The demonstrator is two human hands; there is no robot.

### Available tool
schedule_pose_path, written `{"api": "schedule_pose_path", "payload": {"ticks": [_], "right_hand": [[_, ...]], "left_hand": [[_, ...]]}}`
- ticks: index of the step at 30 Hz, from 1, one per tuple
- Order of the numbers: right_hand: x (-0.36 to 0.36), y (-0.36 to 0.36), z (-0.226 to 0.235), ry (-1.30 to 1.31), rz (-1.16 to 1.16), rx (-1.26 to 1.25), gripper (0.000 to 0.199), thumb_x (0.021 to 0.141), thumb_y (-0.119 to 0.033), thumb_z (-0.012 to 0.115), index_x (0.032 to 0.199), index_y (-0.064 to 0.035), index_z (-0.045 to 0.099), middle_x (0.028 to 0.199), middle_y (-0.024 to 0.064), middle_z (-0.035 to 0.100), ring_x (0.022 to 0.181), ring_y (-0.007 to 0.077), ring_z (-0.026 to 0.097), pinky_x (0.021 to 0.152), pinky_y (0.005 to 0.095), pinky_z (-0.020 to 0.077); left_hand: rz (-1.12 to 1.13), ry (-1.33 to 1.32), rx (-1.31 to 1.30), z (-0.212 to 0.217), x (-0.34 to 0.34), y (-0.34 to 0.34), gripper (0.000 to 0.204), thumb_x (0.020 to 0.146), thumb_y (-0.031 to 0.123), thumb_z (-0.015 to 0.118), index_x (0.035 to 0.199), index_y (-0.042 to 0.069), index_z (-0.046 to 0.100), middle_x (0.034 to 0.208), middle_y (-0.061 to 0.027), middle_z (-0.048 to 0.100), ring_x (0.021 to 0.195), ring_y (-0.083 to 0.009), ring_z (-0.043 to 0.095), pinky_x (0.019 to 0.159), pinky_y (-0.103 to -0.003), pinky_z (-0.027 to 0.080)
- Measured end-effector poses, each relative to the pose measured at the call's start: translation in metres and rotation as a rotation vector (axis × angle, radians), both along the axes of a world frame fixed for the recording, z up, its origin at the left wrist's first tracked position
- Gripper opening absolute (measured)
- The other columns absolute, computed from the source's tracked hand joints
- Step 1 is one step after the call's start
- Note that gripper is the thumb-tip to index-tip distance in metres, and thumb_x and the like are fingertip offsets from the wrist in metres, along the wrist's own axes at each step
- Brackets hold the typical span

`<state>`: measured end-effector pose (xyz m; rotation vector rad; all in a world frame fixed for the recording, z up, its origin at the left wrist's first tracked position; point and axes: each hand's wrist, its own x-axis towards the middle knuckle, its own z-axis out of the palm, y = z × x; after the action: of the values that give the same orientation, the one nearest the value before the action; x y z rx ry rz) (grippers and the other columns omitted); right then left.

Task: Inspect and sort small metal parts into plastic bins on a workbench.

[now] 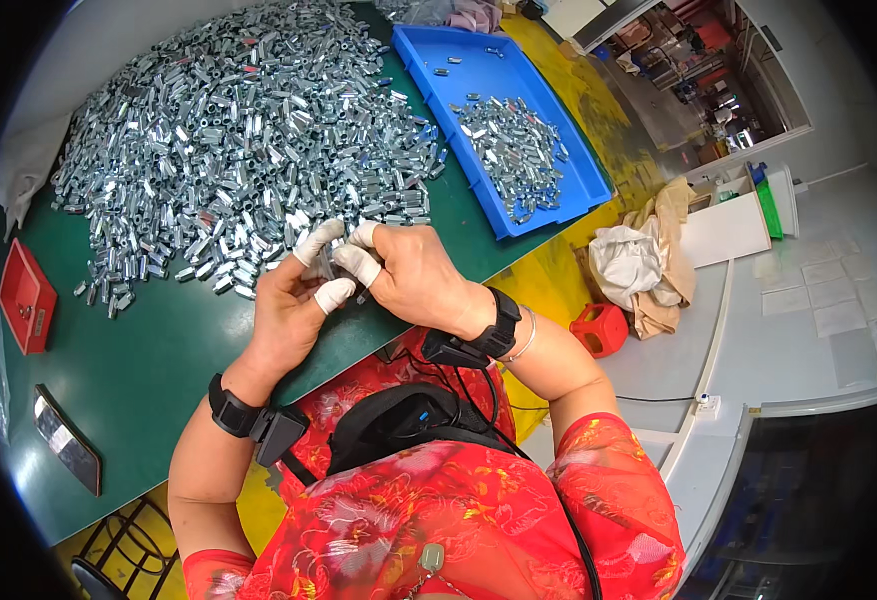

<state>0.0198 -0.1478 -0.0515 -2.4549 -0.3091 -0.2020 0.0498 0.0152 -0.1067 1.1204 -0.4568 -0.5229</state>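
My left hand (286, 318) and my right hand (420, 278) meet over the near edge of the green table (183, 350). White coverings wrap several fingertips on both. Fingers and thumbs are pinched together around small silvery hex coupling nuts (326, 266), mostly hidden by the fingers, so how many each hand holds is unclear. Just beyond the fingers begins a big heap of loose hex coupling nuts (248, 130), long, six-sided and shiny. To its right, a blue tray (503, 222) holds a smaller pile of the same nuts (513, 150).
At the table's left are a red bin (16, 300) and a dark flat device (68, 440) resembling a phone. Right of the table, a red plastic container (599, 330) stands by a brown sack with a white bag (626, 262). A dark stool (123, 550) is below the table's left end.
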Motion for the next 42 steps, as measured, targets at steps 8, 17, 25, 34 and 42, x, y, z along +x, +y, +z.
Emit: {"api": "schedule_pose_path", "payload": {"ticks": [8,17,25,34,42], "right_hand": [[-0.01,0.01,0.006,0.111,0.039,0.475,0.01,0.085,-0.009,0.057,0.087,0.0,0.053,0.071,0.0103,0.059,0.058,0.0197,0.06,0.054,0.0281,0.0459],[-0.009,0.0,-0.005,-0.264,0.199,0.147,0.007,0.09,-0.01,0.051,0.09,-0.0023,0.05,0.071,0.0057,0.055,0.064,0.0095,0.057,0.056,0.0258,0.0454],[-0.013,0.008,-0.011,0.562,-0.109,0.962,0.009,0.093,-0.015,0.047,0.092,-0.0055,0.048,0.075,0.002,0.055,0.063,0.0086,0.054,0.055,0.0233,0.0444],[-0.017,-0.015,-0.023,-0.412,0.141,0.034,0.007,0.082,-0.004,0.059,0.086,-0.0024,0.054,0.079,0.0092,0.059,0.066,0.0196,0.057,0.062,0.0295,0.0465],[0.006,-0.088,-0.01,-0.419,-0.482,-0.096,0.012,0.078,-0.005,0.06,0.089,-0.0029,0.06,0.087,0.0157,0.059,0.081,0.0323,0.057,0.068,0.0358,0.0463]], "left_hand": [[-0.083,0.059,-0.057,0.001,0.003,0.002,0.053,0.085,0.014,0.06,0.131,0.002,0.039,0.092,-0.0039,0.059,0.074,-0.008,0.053,0.064,-0.021,0.044],[-0.246,0.053,-0.062,-0.003,0.006,0.007,0.051,0.087,0.021,0.057,0.131,0.003,0.039,0.087,-0.0042,0.058,0.069,-0.0081,0.051,0.06,-0.021,0.042],[-0.018,-0.186,0.015,-0.005,-0.005,-0.002,0.046,0.088,0.017,0.055,0.13,0.003,0.04,0.098,-0.005,0.058,0.078,-0.0071,0.052,0.061,-0.021,0.043],[-0.264,0.145,0.024,-0.001,0.004,0.003,0.046,0.091,0.027,0.05,0.13,0.004,0.039,0.088,-0.0048,0.056,0.067,-0.008,0.048,0.06,-0.022,0.043],[0.053,0.12,-0.013,-0.003,0.013,0.004,0.05,0.091,0.03,0.051,0.132,0.005,0.035,0.084,-0.0049,0.058,0.064,-0.0079,0.049,0.06,-0.022,0.044]]}}
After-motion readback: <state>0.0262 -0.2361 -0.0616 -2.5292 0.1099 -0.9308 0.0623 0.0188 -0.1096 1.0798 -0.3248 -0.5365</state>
